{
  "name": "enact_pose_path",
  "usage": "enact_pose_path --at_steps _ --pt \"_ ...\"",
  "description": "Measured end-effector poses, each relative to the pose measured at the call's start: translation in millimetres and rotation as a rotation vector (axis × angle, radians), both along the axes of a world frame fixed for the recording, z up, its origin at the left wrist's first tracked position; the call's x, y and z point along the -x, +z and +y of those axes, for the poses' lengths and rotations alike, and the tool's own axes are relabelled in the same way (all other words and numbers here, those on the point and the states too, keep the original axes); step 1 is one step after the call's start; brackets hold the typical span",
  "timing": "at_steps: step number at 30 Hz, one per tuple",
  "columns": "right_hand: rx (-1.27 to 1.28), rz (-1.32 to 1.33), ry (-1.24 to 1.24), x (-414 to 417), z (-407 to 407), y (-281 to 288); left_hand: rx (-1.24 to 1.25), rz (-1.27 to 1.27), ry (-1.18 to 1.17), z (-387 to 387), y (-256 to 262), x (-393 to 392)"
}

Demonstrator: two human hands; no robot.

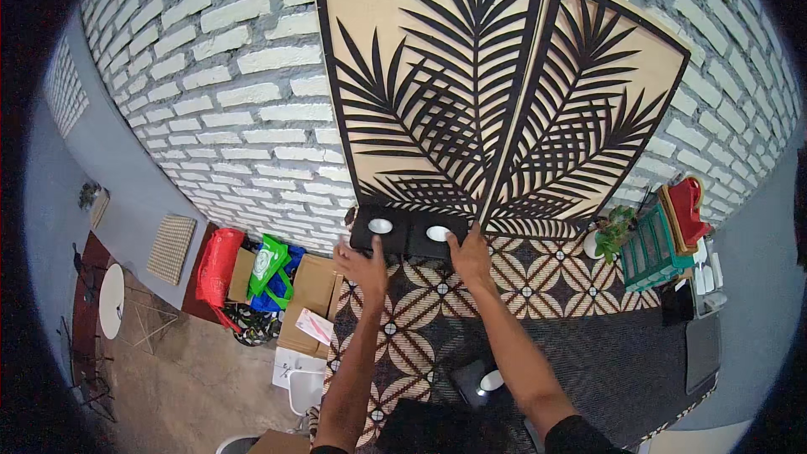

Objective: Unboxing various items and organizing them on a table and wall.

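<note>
Two black square box-like items stand side by side at the foot of a palm-leaf panel, the left black item (362, 238) and the right black item (423, 246). Each bears a white oval on its face. My left hand (365, 270) is at the left item, thumb up before its front and the other fingers spread by its left edge; firm contact cannot be made out. My right hand (471, 260) grips the right item at its right edge, thumb in front. Closer to me lies another black item (470, 384) with a white oval (492, 381).
A patterned cloth (526, 293) covers the table. Two palm-leaf panels (441, 31) lean on the white brick wall (252, 53). Rightward are a potted plant (611, 233) and a green drawer rack (649, 252). Cardboard (309, 287) and bags (271, 265) sit left of the table.
</note>
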State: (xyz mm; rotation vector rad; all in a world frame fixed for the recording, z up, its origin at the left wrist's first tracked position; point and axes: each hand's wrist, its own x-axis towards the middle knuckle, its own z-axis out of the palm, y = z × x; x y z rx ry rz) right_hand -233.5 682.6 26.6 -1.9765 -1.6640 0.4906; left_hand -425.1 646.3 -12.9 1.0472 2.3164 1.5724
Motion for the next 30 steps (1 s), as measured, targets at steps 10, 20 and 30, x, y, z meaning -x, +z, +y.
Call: enact_pose_path --at_steps 10,20,30 --pt "0.132 0.045 0.871 29 -275 28 0.213 -0.723 0.249 48 -11 27" --pt "0.164 -0.272 0.925 -13 -370 -23 -0.641 -1.096 -0.101 -136 57 36" --pt "0.404 0.309 0.737 -22 -343 -4 -0.626 -1.534 -0.375 -304 90 -7"
